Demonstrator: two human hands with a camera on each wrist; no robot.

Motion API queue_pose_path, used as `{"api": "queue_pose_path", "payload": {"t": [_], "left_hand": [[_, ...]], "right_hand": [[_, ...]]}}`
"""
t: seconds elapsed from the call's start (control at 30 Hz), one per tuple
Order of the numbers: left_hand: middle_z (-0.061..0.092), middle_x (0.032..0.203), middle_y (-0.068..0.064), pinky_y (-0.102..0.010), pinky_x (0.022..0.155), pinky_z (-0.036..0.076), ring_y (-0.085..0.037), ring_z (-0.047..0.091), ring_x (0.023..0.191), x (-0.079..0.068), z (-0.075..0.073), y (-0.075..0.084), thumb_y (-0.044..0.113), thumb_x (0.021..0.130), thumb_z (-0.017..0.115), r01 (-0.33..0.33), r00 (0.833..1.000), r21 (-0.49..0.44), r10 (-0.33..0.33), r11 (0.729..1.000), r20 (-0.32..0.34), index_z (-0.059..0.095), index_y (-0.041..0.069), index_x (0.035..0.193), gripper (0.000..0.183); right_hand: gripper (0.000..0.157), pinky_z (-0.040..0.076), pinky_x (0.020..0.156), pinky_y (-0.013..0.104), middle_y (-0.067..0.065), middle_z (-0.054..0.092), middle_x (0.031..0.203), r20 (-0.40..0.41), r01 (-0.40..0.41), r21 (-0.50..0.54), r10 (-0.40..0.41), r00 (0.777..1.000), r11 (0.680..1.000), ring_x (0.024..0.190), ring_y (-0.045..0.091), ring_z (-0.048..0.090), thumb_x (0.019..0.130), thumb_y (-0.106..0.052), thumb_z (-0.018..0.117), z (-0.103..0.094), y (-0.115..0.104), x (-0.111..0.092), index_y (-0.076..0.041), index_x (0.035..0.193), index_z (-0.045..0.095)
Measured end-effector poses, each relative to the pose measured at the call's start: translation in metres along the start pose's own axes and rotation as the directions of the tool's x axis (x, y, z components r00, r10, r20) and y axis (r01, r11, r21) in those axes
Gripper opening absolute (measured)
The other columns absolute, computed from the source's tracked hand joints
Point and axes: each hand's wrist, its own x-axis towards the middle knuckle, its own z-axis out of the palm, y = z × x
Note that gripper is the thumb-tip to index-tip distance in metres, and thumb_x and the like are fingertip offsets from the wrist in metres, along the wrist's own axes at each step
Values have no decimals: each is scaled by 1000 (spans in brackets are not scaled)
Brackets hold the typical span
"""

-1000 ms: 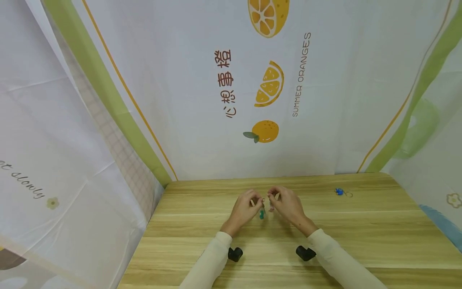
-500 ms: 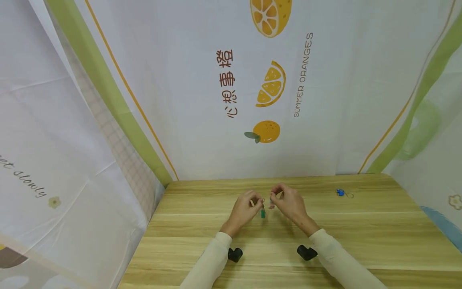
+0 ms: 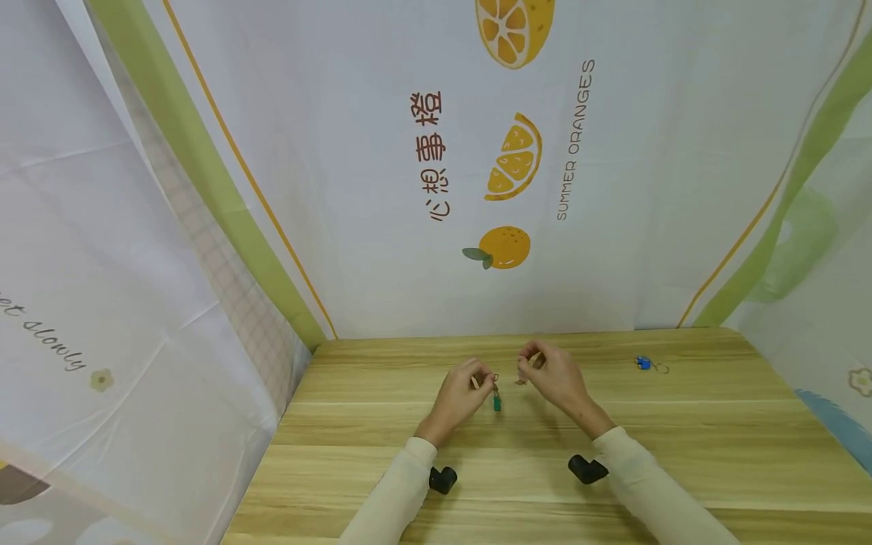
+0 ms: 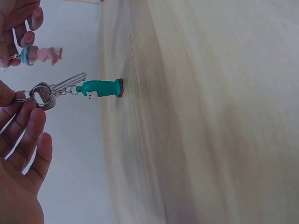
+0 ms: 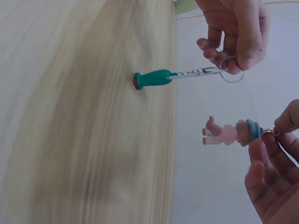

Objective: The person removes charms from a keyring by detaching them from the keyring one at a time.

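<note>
In the head view my left hand point(image 3: 465, 393) pinches a split key ring between thumb and forefinger. From that ring hang a silver key point(image 4: 69, 83) and a green figure charm point(image 4: 100, 87) with a red base, seen closely in the left wrist view. My right hand point(image 3: 557, 376) pinches the small metal loop at the top of a pink figurine charm point(image 5: 229, 134) with a blue hat or collar. The pink charm dangles apart from the key ring point(image 5: 232, 70), a short gap to its right. Both charms hang above the wooden table.
A blue charm point(image 3: 643, 363) with its own ring lies at the back right of the wooden table point(image 3: 381, 424). Behind the table hangs a white curtain point(image 3: 368, 227) printed with oranges. Black wrist-camera mounts point(image 3: 444, 480) sit under both forearms.
My right hand has moved right and slightly away with the pink charm, widening the gap to the key ring. The left hand has stayed nearly still.
</note>
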Motion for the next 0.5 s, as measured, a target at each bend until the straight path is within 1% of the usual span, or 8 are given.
{"api": "queue_pose_path", "payload": {"t": [0.1,0.23,0.4,0.5], "left_hand": [[72,96,-2,-20,72,51,-11,63,82,0,0,0,13,107,62,-4,1000,-5,4,1000,0,75,4,103,17],[72,95,-2,-19,71,51,-11,63,82,0,-1,0,13,107,62,1,1000,-5,-1,1000,4,75,3,103,17],[72,96,-2,-19,72,50,-12,63,82,0,-1,0,13,107,63,5,1000,4,-5,1000,9,76,3,103,17],[71,96,-2,-19,72,51,-10,62,82,-1,-1,0,14,107,63,8,1000,8,-8,1000,11,76,3,104,17]], "right_hand": [[4,52,61,25,6,73,95,13,9,12,-9,1000,1000,76,11,67,99,-9,70,-4,0,1,-9,102,72],[5,54,67,28,6,73,96,25,6,20,-7,1000,1000,82,16,70,99,-9,69,-9,1,2,-9,102,72],[7,54,71,30,6,74,98,27,9,11,-10,1000,1000,87,19,70,99,-9,69,-14,5,2,-7,105,72],[8,53,71,30,6,73,99,26,-1,7,0,1000,1000,89,20,69,100,-10,68,-17,8,2,-7,106,72]]}}
